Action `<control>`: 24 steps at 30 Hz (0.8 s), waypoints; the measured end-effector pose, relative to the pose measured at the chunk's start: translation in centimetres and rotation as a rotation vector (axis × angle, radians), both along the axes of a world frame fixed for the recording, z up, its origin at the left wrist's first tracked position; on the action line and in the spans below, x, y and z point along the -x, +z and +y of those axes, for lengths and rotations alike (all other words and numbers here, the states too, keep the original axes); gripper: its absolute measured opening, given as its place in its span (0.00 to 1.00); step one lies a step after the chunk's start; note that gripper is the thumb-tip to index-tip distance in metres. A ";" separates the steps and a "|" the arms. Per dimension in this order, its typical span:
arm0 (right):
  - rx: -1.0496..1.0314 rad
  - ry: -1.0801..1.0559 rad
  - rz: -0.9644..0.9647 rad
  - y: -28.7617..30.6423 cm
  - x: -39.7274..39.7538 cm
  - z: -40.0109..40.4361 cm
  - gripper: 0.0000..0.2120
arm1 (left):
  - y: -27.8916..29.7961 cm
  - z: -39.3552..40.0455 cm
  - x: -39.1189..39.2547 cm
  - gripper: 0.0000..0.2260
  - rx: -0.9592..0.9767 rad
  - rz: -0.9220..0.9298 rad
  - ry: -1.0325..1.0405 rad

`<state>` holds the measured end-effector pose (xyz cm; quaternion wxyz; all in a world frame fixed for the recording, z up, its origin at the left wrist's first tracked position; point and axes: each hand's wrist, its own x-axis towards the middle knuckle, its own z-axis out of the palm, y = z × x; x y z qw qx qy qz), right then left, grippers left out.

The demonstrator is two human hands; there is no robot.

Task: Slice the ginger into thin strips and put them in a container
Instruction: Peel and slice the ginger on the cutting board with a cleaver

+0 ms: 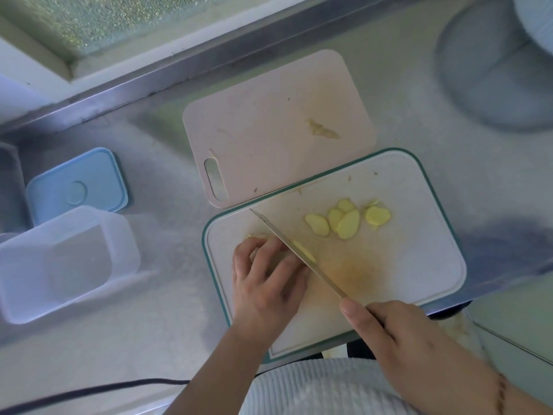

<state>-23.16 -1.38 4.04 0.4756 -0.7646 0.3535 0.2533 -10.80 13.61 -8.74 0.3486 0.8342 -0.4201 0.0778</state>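
On the white cutting board with a teal rim (419, 265), my left hand (266, 280) curls over a piece of ginger (254, 236), which is mostly hidden under the fingers. My right hand (398, 333) grips the handle of a knife (293, 247), forefinger along its spine. The blade runs diagonally beside my left fingertips, and a thin yellow slice sticks to its side. Several oval ginger slices (347, 221) lie on the board to the right of the blade. An open clear plastic container (59, 262) stands at the left on the steel counter.
A pale pink cutting board (269, 115) with a scrap of ginger peel (323, 130) lies behind the white one. A blue lid (77, 184) sits behind the container. A large metal bowl (502, 70) is at the far right. A dark cable (89, 390) crosses the near left.
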 end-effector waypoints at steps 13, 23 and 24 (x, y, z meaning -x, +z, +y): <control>0.009 0.021 -0.035 0.2 0.0 0.0 0.34 | -0.1 0.0 0.0 0.08 0.017 0.006 -0.002; 0.010 0.075 -0.034 -0.5 -1.1 0.1 0.30 | 0.0 -0.1 0.0 0.07 0.005 0.007 -0.004; 0.004 0.082 -0.037 -0.5 -1.6 0.1 0.30 | 0.0 -0.1 0.0 0.07 0.007 0.007 -0.003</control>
